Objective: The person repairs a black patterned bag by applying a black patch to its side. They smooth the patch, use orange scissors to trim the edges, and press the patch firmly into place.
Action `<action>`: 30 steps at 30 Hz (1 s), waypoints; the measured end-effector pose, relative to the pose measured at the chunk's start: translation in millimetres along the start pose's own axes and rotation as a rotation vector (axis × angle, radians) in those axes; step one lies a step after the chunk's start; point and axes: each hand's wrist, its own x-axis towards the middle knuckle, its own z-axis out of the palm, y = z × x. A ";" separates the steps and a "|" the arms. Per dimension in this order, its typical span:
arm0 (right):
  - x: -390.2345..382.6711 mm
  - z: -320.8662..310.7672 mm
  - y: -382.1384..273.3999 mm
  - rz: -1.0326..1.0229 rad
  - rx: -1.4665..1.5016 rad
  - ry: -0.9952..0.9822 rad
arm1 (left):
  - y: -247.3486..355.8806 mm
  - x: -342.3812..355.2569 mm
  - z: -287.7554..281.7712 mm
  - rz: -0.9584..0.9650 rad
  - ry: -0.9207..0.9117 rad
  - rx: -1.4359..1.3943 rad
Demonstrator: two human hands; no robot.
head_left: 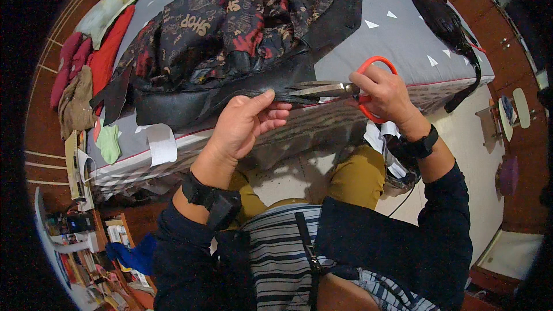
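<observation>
Left hand [250,122] extended forward, thumb and fingers pinching black material [295,99] — right hand [385,91] closed around scissors [328,88], blades pointing left.

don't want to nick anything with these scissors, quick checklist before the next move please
1. Right hand on the handles of the scissors: ok, it grips the orange-red loops.
2. Left hand holding the black material: ok, pinched with the thumb on top.
3. Left fingers well away from the blades: not ok, I'd say; the tips point toward that hand and look close to it.
4. Layers lying between the blades: cannot tell; the blades and the dark folds overlap in view.
5. Printed fabric away from the blades: ok, it lies farther up on the grey mattress.
</observation>
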 end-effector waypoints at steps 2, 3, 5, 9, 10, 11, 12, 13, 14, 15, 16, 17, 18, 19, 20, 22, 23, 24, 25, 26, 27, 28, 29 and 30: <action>4.0 2.1 2.3 -0.021 0.013 0.011 | 0.4 0.6 -1.1 -0.008 -0.006 0.003; 6.4 3.6 3.4 -0.030 0.013 0.018 | 0.9 0.6 -1.6 -0.011 -0.009 0.005; 10.2 5.8 7.1 -0.054 0.008 0.029 | -0.1 2.1 -3.6 -0.020 -0.004 -0.032; 19.5 10.1 17.7 -0.124 -0.013 0.069 | 1.2 3.1 -3.5 -0.032 -0.009 -0.060; 21.8 10.9 19.7 -0.145 -0.019 0.086 | 1.9 2.9 -3.7 -0.033 -0.017 -0.053; 24.5 11.2 20.7 -0.161 -0.024 0.101 | 2.6 2.7 -4.3 -0.034 -0.023 -0.047; 27.5 10.7 21.4 -0.177 -0.029 0.115 | 3.2 2.5 -4.6 -0.036 -0.029 -0.040; 29.9 10.7 22.5 -0.193 -0.034 0.130 | 4.0 2.2 -4.2 -0.040 -0.026 -0.043; 30.7 12.0 25.1 -0.205 -0.059 0.134 | 5.0 1.7 -3.4 -0.045 -0.025 -0.045; 30.6 13.9 28.9 -0.216 -0.085 0.138 | 5.6 1.5 -3.0 -0.050 -0.024 -0.048; 30.7 14.8 31.9 -0.226 -0.111 0.142 | 5.8 1.7 -3.1 -0.050 -0.026 -0.047; 31.2 15.3 33.4 -0.240 -0.109 0.142 | 5.7 1.8 -3.7 -0.051 -0.026 -0.046; 31.7 15.7 34.6 -0.254 -0.108 0.141 | 5.6 2.0 -4.2 -0.051 -0.027 -0.044; 32.4 16.0 35.3 -0.268 -0.107 0.140 | 5.8 2.1 -4.7 -0.051 -0.034 -0.051; 33.1 16.4 35.7 -0.270 -0.104 0.143 | 5.8 2.4 -5.2 -0.051 -0.042 -0.058; 34.8 17.3 35.7 -0.274 -0.097 0.149 | 5.5 2.7 -5.5 -0.046 -0.049 -0.067; 35.7 17.8 35.4 -0.280 -0.087 0.161 | 5.3 3.1 -5.4 -0.042 -0.050 -0.070; 36.8 18.4 34.9 -0.286 -0.078 0.173 | 5.0 3.3 -5.3 -0.038 -0.050 -0.073; 37.3 18.8 34.8 -0.292 -0.068 0.186 | 5.0 3.5 -5.4 -0.041 -0.051 -0.071; 37.6 19.2 34.9 -0.293 -0.067 0.186 | 5.6 3.2 -5.7 -0.043 -0.051 -0.068; 37.6 19.7 35.1 -0.295 -0.066 0.186 | 6.0 2.9 -5.8 -0.044 -0.051 -0.066; 37.6 20.4 35.3 -0.296 -0.065 0.186 | 6.4 2.5 -5.5 -0.044 -0.051 -0.065; 37.1 20.7 36.5 -0.294 -0.074 0.174 | 7.1 2.5 -4.9 -0.045 -0.051 -0.066; 35.9 21.1 38.1 -0.292 -0.083 0.162 | 7.5 2.6 -4.3 -0.045 -0.052 -0.067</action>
